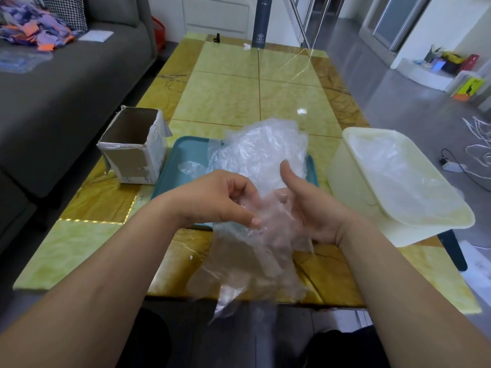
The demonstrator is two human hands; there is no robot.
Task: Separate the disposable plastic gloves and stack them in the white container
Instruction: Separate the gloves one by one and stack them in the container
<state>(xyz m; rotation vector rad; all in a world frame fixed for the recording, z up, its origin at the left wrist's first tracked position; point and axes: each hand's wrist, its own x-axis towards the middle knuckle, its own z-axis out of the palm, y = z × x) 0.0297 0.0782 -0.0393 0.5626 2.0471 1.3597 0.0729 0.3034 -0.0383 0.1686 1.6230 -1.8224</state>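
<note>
Left grip (212,197) tight on glove (252,261), right grip (313,211) open beneath; tray (186,155), white container (348,181) beyond

Counter (220,99): tray (183,158) near centre, glove pile (260,152) on its right half. Cardboard box (132,152) just left of tray. Container (353,187) right of tray, at counter's right edge; stacked gloves (393,168) inside. Bottle (261,21) at far end. Sofa (66,88) left of counter. Held glove (252,261) between left hand (212,197) and right hand (310,208), before tray.
</note>
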